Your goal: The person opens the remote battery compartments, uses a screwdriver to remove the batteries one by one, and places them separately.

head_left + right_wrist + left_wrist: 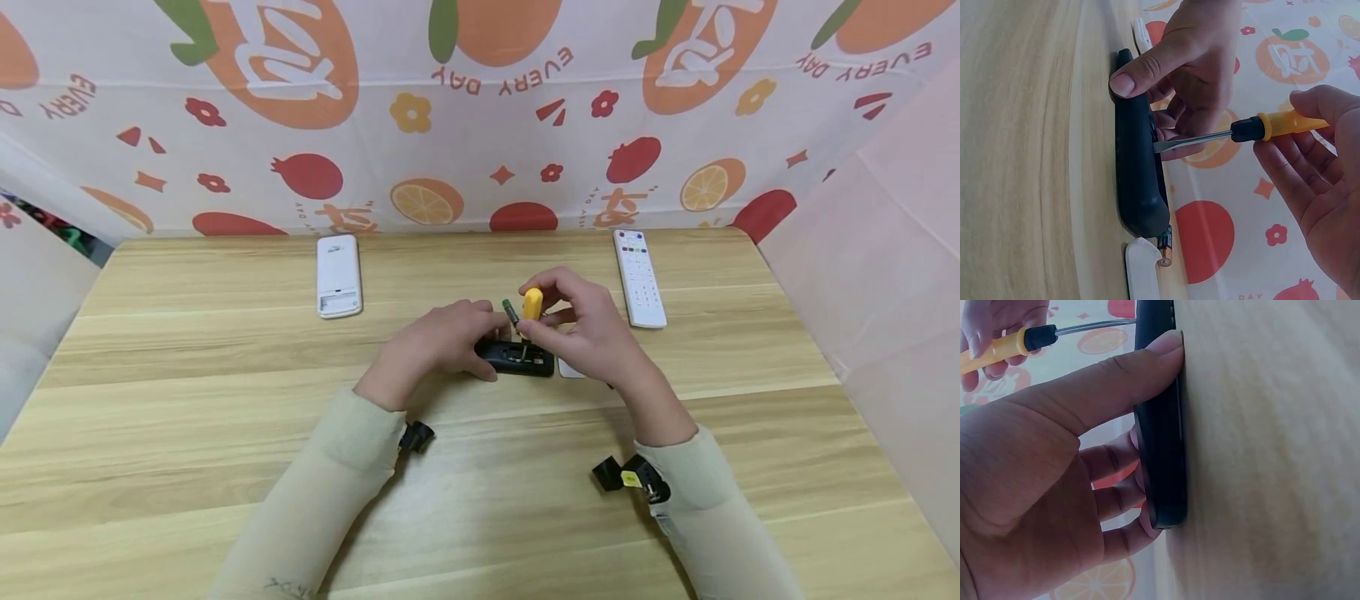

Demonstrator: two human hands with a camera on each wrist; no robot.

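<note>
A black remote control lies on the table with its battery compartment facing up. My left hand grips its left end, thumb on the near long side and fingers round the far side. My right hand holds a screwdriver by its yellow handle. In the right wrist view the flat metal blade reaches the remote's open compartment. A green-ended battery shows between the hands, just beyond the remote; the right wrist view shows a battery past the remote's end.
A white remote lies back up at the rear left, its battery bay uncovered. Another white remote lies buttons up at the rear right. A white piece sits partly under my right hand. A fruit-print cloth hangs behind the table.
</note>
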